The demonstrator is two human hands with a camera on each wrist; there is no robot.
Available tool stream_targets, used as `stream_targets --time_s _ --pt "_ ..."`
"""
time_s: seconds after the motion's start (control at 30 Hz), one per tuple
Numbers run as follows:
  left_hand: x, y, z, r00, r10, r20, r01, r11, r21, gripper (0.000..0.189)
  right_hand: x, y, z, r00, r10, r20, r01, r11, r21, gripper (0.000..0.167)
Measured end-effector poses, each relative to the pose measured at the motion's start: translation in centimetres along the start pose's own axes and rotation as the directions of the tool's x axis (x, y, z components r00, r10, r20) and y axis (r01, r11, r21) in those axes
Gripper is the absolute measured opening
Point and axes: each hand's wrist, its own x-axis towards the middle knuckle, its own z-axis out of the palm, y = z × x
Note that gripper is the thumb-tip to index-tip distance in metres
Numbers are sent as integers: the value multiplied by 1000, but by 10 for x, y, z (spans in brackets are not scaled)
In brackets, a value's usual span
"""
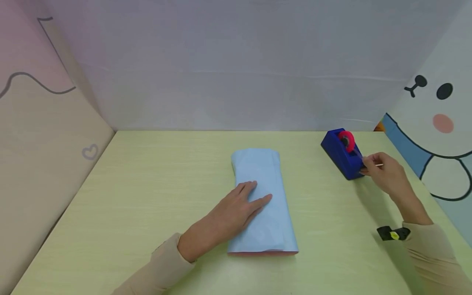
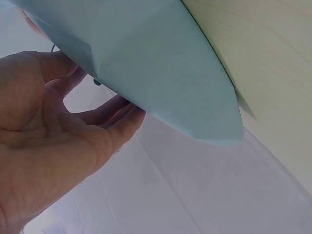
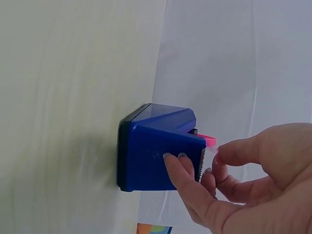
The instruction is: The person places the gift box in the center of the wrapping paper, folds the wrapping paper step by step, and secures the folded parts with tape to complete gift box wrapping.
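Note:
A light-blue paper package, long and folded, lies on the table in the head view. My left hand rests on it with fingers spread; the left wrist view shows the fingertips along the edge of the blue paper. At the right, a blue tape dispenser carries a pink tape roll. My right hand is at its cutter end, thumb and forefinger pinching the end of the tape. Other fingertips of this hand touch the dispenser's front, beside the toothed cutter.
The pale yellow-green table runs back to a white sheet wall. Side panels with cartoon drawings stand at left and right, the right one near my right arm. A black strap with a yellow piece sits at my right cuff.

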Motion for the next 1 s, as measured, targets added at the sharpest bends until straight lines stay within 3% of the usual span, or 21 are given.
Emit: stream_targets --time_s 0.33,0.77,0.9,1.0 --pt "2 -1 -1 998 -24 64 24 1000 -11 33 -6 2 4 996 87 -12 -86 996 28 50" --pt "0 0 1 1000 -6 9 6 1000 -15 32 -10 9 7 993 115 5 -116 991 65 46" --pt "0 0 1 1000 1 4 -1 1000 -9 33 -9 11 7 989 142 49 -148 974 171 47" --pt "0 0 1 1000 2 3 -2 1000 -8 33 -7 14 8 986 153 68 -166 937 308 48"
